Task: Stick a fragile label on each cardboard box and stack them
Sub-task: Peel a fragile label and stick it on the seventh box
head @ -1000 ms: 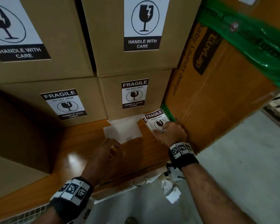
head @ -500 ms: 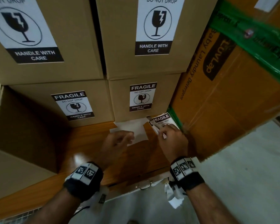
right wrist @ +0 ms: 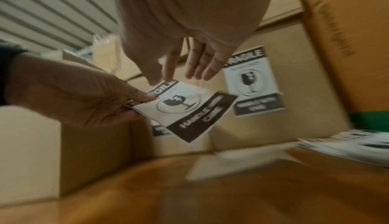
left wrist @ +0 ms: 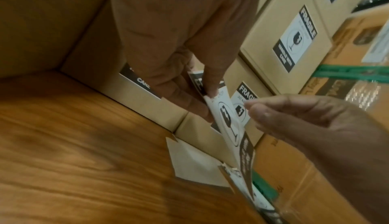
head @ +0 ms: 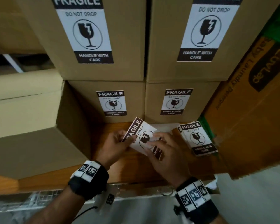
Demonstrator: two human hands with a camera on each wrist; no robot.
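Observation:
A black-and-white fragile label (head: 141,130) (left wrist: 227,122) (right wrist: 189,111) hangs tilted above the wooden table (head: 136,167). My left hand (head: 128,139) (left wrist: 202,101) (right wrist: 143,101) pinches its upper left edge. My right hand (head: 153,139) (right wrist: 162,79) pinches it from the right with thumb and forefinger, the other fingers spread. A stack of loose labels (head: 198,138) lies to the right on the table. Behind stand two lower labelled boxes (head: 120,88) (head: 199,101) with two more labelled boxes (head: 128,46) on top. A plain cardboard box (head: 31,135) sits at the left.
A big orange carton (head: 252,120) with green tape leans close on the right. A white backing sheet (head: 166,126) (left wrist: 193,159) lies on the table behind the hands. The table's front edge (head: 136,183) and grey floor (head: 257,191) are below.
My right hand lifted one label off the stack and carried it left. My left hand came up and took hold of its edge. The view has moved closer to the boxes.

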